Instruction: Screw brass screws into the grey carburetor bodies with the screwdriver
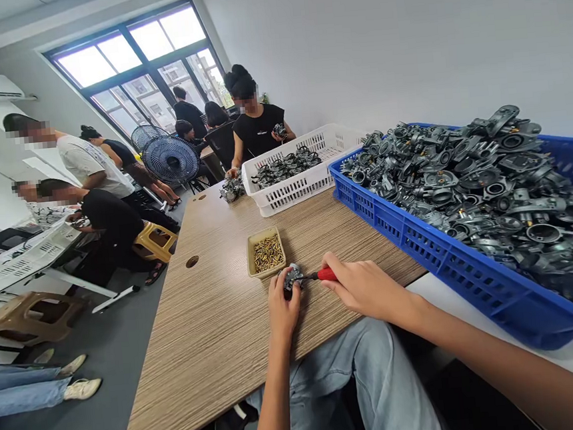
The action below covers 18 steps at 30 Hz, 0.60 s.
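Note:
My left hand (283, 307) is closed round a small grey metal casting (292, 277), holding it just above the table by the near side of the brass screw box. In my right hand (355, 282) is a screwdriver (327, 274) with a red handle, gripped by the fingers. Its dark shaft points left and its tip meets the casting, though the exact contact spot is too small to make out. Right behind the casting stands a small cream box (251, 261) of brass-coloured screws (268, 253).
A blue basket (409, 241) heaped with grey metal castings (443, 168) stands at my right. Beyond the box is a white basket (285, 202) with more castings. A co-worker (258, 124) sits at the table's (202, 343) far end. Fans (171, 159) and other people are at the left.

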### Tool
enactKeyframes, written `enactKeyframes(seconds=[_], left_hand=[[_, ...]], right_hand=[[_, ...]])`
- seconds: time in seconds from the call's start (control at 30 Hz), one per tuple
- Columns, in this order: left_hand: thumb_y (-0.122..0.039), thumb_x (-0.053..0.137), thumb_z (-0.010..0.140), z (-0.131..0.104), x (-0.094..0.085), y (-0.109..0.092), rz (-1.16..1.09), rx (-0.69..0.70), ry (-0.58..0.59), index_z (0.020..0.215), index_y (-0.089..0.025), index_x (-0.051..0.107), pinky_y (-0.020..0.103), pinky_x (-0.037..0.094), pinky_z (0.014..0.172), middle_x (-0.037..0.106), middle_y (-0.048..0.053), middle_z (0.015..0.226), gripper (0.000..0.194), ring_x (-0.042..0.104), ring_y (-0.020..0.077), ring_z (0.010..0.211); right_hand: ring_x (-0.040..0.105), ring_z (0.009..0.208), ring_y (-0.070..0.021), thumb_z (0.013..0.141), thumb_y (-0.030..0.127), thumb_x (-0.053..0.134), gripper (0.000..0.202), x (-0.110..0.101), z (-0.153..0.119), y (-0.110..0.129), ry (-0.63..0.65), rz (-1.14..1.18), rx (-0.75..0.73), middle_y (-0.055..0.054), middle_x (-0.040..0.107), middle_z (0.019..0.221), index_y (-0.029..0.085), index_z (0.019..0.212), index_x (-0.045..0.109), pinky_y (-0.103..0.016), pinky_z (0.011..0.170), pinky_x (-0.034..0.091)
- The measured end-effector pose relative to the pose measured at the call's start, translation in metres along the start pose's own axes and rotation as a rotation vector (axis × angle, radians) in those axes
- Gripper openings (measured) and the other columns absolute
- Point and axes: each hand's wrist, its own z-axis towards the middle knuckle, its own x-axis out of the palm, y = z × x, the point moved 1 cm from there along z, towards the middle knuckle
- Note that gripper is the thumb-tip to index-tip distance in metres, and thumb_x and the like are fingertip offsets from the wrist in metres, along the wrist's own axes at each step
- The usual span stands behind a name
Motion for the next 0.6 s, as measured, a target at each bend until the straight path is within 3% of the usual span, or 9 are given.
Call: enactKeyframes(seconds=[0.17,0.4,0.5,0.6], left_hand=[[-0.033,0.058,0.104,0.0000,-0.0006,-0.0019,0.000,0.001,-0.006,0.139,-0.023,0.066,0.046,0.049,0.113,0.068,0.012,0.132,0.037,0.064,0.0279,0.125],[-0.031,0.057,0.105,-0.0001,-0.0007,-0.0021,-0.002,-0.004,-0.001,0.139,-0.023,0.066,0.044,0.049,0.111,0.069,0.012,0.130,0.036,0.065,0.0266,0.122],[-0.032,0.057,0.105,-0.0003,-0.0008,-0.0019,-0.003,-0.006,-0.001,0.139,-0.023,0.065,0.045,0.049,0.112,0.068,0.012,0.132,0.036,0.065,0.0272,0.124],[-0.033,0.059,0.104,-0.0004,-0.0009,-0.0021,0.003,-0.010,0.002,0.140,-0.022,0.065,0.045,0.049,0.113,0.068,0.013,0.132,0.038,0.065,0.0277,0.124]], right_hand=[[0.079,0.081,-0.0277,0.115,0.044,0.046,0.024,0.0029,0.0021,-0.0035,-0.031,-0.067,0.063,-0.006,0.080,0.092,0.021,0.121,0.048,-0.031,0.061,0.035],[0.077,0.102,-0.0233,0.108,0.018,0.049,0.018,-0.0027,-0.0044,-0.0028,-0.004,0.151,-0.160,-0.005,0.076,0.116,0.023,0.124,0.046,-0.030,0.073,0.041],[0.078,0.099,-0.0234,0.108,0.017,0.047,0.017,-0.0029,-0.0043,-0.0020,0.015,0.142,-0.131,-0.004,0.077,0.111,0.023,0.124,0.047,-0.030,0.071,0.041],[0.079,0.092,-0.0255,0.112,0.026,0.048,0.013,-0.0015,-0.0017,-0.0007,0.014,0.051,-0.037,-0.006,0.079,0.103,0.021,0.123,0.047,-0.031,0.066,0.039]])
